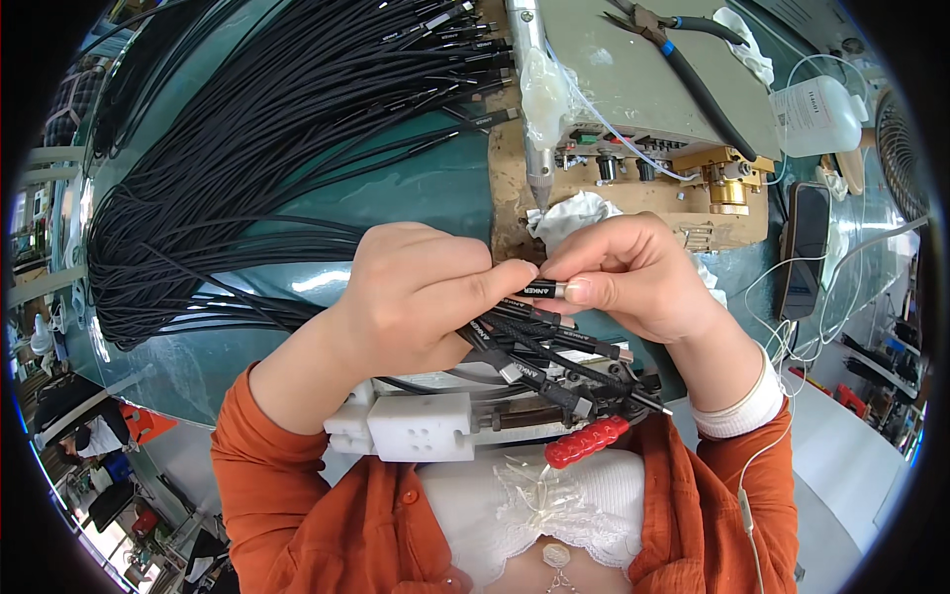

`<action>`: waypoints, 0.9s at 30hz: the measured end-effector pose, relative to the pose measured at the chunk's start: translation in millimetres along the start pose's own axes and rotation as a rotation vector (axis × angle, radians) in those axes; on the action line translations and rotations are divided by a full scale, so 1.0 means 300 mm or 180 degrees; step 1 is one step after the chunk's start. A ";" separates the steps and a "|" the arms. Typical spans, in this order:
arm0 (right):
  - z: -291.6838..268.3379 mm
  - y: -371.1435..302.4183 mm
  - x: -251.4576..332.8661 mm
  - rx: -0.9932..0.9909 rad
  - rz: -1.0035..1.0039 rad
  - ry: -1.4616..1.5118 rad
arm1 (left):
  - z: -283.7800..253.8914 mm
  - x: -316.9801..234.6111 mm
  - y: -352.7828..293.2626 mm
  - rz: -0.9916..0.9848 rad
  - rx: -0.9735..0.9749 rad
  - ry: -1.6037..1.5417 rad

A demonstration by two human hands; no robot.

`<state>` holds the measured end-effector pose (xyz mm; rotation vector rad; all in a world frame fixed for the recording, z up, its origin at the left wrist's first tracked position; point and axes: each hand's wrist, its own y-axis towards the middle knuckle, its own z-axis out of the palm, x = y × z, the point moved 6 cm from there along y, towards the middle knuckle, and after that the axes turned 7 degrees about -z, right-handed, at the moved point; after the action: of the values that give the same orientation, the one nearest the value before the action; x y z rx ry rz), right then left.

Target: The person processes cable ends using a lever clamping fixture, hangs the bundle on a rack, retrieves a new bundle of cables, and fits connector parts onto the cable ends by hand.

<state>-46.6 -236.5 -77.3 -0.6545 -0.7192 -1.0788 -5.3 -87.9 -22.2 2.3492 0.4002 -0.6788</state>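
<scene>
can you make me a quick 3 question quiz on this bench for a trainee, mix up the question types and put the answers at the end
1. Short answer: what is the right hand pinching between thumb and finger?
2. True or false: the pliers lie on top of the grey-green box.
3. Fill in the blank: the large bundle of black cables lies toward the ____ side of the picture.

Key:
1. The end of a black cable connector.
2. True.
3. Left.
</scene>
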 end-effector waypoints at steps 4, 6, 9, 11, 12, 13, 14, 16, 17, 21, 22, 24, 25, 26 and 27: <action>0.006 0.003 -0.006 -0.0118 0.0104 0.0097 | 0.004 0.005 0.000 -0.0084 -0.0022 0.0054; 0.018 0.002 0.007 -0.0213 0.0073 0.0029 | 0.011 0.020 -0.004 -0.0157 -0.0011 -0.0079; 0.009 0.012 0.064 -0.0049 -0.0752 -0.1213 | 0.027 0.041 0.002 -0.0197 -0.0013 -0.0175; 0.073 -0.005 0.150 0.0202 -0.1826 -0.3140 | 0.040 0.045 0.012 -0.0187 0.0027 -0.0095; 0.070 -0.008 0.149 0.0198 -0.1824 -0.3140 | 0.045 0.048 0.019 -0.0186 0.0030 -0.0099; 0.077 -0.015 0.148 0.0348 -0.1953 -0.3247 | 0.047 0.048 0.026 -0.0126 0.0033 -0.0073; 0.085 -0.021 0.143 0.0502 -0.2082 -0.3352 | 0.049 0.046 0.029 -0.0066 0.0035 -0.0045; 0.082 -0.022 0.135 0.0458 -0.2149 -0.3527 | 0.048 0.039 0.022 -0.0039 0.0114 -0.0024; 0.067 -0.015 0.129 0.0270 -0.1907 -0.3555 | 0.048 0.036 0.014 -0.0256 0.0157 0.0031; -0.006 0.001 0.078 -0.0599 -0.0700 -0.2409 | 0.042 0.035 0.001 -0.0571 0.0217 0.0408; -0.039 -0.002 0.038 -0.0949 -0.0158 -0.1572 | 0.048 0.035 0.003 -0.0565 0.0218 0.0406; -0.054 0.013 0.034 -0.1024 -0.0141 -0.1469 | 0.058 0.040 0.005 -0.0515 0.0108 0.0673; -0.059 0.021 0.031 -0.1040 -0.0101 -0.1324 | 0.058 0.041 0.005 -0.0520 0.0105 0.0672; -0.064 0.027 0.028 -0.1056 -0.0063 -0.1178 | 0.056 0.043 0.006 -0.0541 0.0075 0.0774; -0.067 0.031 0.028 -0.1047 -0.0116 -0.1144 | 0.054 0.044 0.007 -0.0561 0.0041 0.0876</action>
<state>-31.4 -253.3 -84.1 -1.1408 -0.8710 -1.1371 0.6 -98.7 -39.2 2.4460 0.7331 -0.4368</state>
